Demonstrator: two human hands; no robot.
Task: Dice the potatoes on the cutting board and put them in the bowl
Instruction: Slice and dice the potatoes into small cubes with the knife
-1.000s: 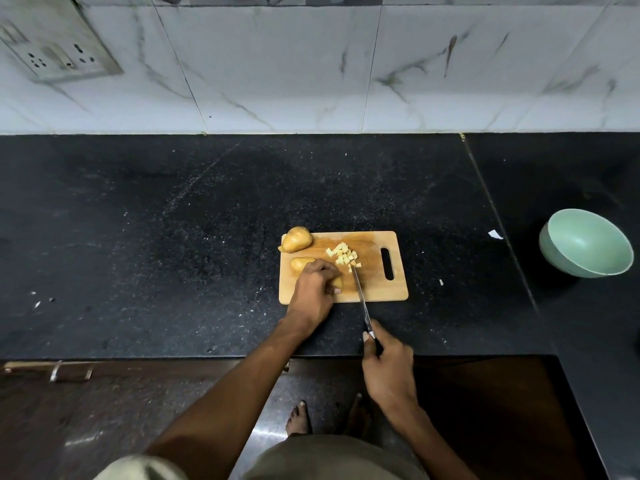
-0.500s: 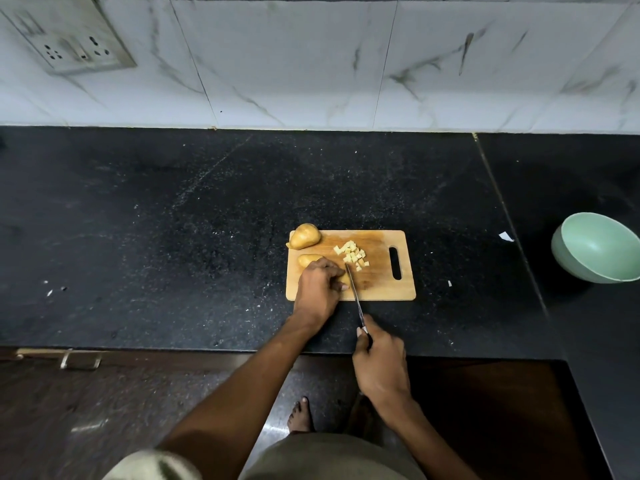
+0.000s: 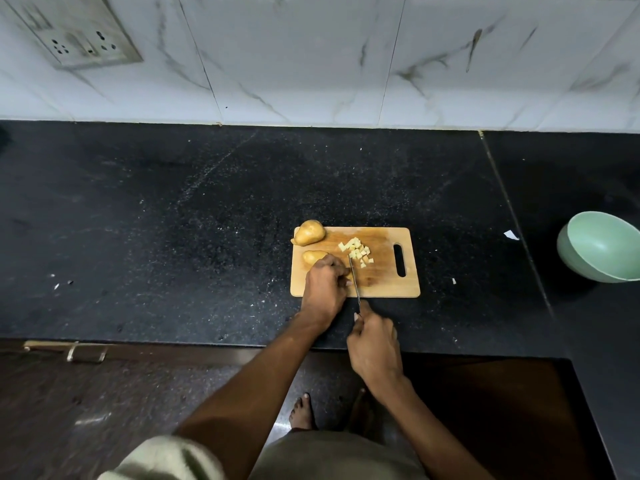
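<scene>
A pale green round bowl (image 3: 602, 247) stands on the black speckled stone bench (image 3: 173, 220) at the far right, well apart from the board; what shows of its inside is bare. The rectangular wooden cutting board (image 3: 381, 285) lies near the middle of the bench, its long axis running left to right and its handle slot (image 3: 400, 260) at the right end.

On the board's far left corner sits a whole brown-skinned potato (image 3: 310, 232), its long axis roughly left to right, its narrower end pointing left and jutting just over the board's edge. Just nearer lies a second, partly cut potato (image 3: 312, 256), also lying left to right; the left hand (image 3: 325, 289) covers its right part, fingers curled down over it and holding it on the board. A small heap of pale yellow potato dice (image 3: 357, 251) lies on the board right of this potato, towards the far edge.

The right hand (image 3: 375, 344) hovers over the bench's near edge, its grip closed round the handle of a slim steel kitchen knife (image 3: 354, 279). The blade runs near to far, tip pointing away from the person, set just beside the left hand's fingertips (image 3: 344, 271), between them and the dice.

A white electrical socket plate (image 3: 74, 36) is fixed on the marble-patterned wall tiles (image 3: 311, 57) at the far left.
</scene>
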